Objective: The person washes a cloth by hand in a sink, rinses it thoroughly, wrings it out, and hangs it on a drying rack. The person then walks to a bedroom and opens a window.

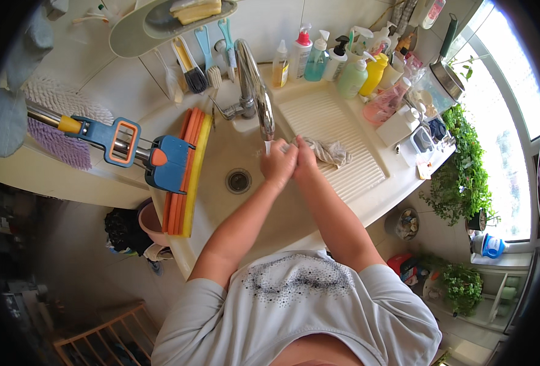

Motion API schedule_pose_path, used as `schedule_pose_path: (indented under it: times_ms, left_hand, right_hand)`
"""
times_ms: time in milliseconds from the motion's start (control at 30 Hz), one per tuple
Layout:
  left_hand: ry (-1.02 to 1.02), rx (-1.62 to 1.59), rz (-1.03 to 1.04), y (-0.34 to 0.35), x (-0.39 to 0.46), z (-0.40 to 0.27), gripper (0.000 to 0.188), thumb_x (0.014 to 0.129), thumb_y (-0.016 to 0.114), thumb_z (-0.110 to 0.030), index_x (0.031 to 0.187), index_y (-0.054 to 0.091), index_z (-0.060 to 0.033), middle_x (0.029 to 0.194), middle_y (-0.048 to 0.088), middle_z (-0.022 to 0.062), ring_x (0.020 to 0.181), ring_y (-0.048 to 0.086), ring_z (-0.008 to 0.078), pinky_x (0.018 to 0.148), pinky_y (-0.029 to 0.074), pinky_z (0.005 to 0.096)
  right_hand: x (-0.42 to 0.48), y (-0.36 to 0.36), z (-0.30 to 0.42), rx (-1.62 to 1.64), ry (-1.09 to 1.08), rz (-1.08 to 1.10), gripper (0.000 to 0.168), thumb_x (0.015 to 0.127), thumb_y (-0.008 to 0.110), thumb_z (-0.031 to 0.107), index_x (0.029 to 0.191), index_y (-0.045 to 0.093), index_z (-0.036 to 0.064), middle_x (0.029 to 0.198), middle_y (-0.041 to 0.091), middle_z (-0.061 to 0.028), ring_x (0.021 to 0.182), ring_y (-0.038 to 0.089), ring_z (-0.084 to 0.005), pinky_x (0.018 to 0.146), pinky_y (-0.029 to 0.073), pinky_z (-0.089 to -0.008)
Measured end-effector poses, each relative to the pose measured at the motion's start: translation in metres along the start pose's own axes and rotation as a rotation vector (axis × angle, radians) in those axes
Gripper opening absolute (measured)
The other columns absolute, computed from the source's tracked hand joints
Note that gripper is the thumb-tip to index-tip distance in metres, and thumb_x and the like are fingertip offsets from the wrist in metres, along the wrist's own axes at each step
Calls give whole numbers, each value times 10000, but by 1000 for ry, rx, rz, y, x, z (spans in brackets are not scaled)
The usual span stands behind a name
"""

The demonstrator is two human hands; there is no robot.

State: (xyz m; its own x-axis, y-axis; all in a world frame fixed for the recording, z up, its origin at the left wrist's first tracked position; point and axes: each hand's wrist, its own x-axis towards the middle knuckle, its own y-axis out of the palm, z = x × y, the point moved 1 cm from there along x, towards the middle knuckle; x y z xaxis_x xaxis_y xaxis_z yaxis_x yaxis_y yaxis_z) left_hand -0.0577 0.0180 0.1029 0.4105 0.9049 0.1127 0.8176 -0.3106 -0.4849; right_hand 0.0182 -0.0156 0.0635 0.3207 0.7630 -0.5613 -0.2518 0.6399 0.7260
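Both my hands are pressed together over the sink (226, 219), just beside the chrome faucet (263, 107) and its running water. My left hand (278, 160), slightly blurred, is closed on a pale bit of a greyish-white wet cloth (332, 152). Beside it, my right hand (305, 159) is curled around the same cloth, with the thumb up. The cloth's loose end trails rightward over the ribbed washboard (361, 169) of the sink. Fingers hide the part of the cloth between my hands. Left of my hands is the round drain (238, 181).
A sponge mop (178, 171) with a blue head leans over the sink's left side. Several pump bottles (318, 57) line the back ledge. Brushes (190, 66) hang below a soap dish (132, 34). A white container (398, 126) stands at right, near plants (462, 169) by the window.
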Motion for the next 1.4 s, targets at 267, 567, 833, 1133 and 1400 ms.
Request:
schedule_pose_path:
  times_ms: [267, 567, 833, 1133, 1400]
  left_hand:
    - [-152, 7, 80, -9, 41, 38, 266, 742, 619, -284, 735, 562, -24, 736, 623, 146, 605, 550, 316, 603, 458, 386]
    - [-147, -443, 528, -76, 8, 90, 465, 732, 737, -342, 998, 560, -4, 832, 600, 40, 716, 545, 158, 671, 447, 298]
    - [83, 98, 597, -140, 0, 61, 376, 684, 687, -121, 1018, 542, -28, 903, 627, 125, 817, 603, 274, 733, 459, 348]
    - [-154, -562, 273, -161, -2, 47, 251, 685, 579, 56, 902, 512, -52, 866, 528, 24, 805, 502, 99, 763, 413, 230]
    - [-338, -1390, 567, -93, -7, 50, 263, 734, 556, 0, 976, 490, -80, 1047, 540, 78, 947, 544, 194, 830, 474, 354]
  right_hand:
    - [-1, 20, -11, -11, -11, -78, 348, 922, 437, 411, 975, 502, 73, 863, 571, -101, 819, 564, -247, 744, 477, -405]
    - [-28, 19, 56, 255, -386, -81, 249, 891, 527, 262, 1029, 508, 56, 976, 569, -109, 932, 537, -255, 861, 432, -408]
    - [-41, 9, 91, 390, -256, -51, 474, 845, 476, 392, 1161, 484, 39, 1188, 516, -131, 1102, 465, -307, 996, 305, -496]
    - [-42, -2, 80, 471, -342, -126, 413, 894, 377, 319, 1169, 474, 26, 1249, 493, -145, 1167, 446, -324, 1019, 295, -506]
    - [-16, 27, -6, 475, -147, 22, 314, 878, 397, 123, 1125, 480, -51, 1216, 508, -186, 1148, 475, -327, 1007, 349, -476]
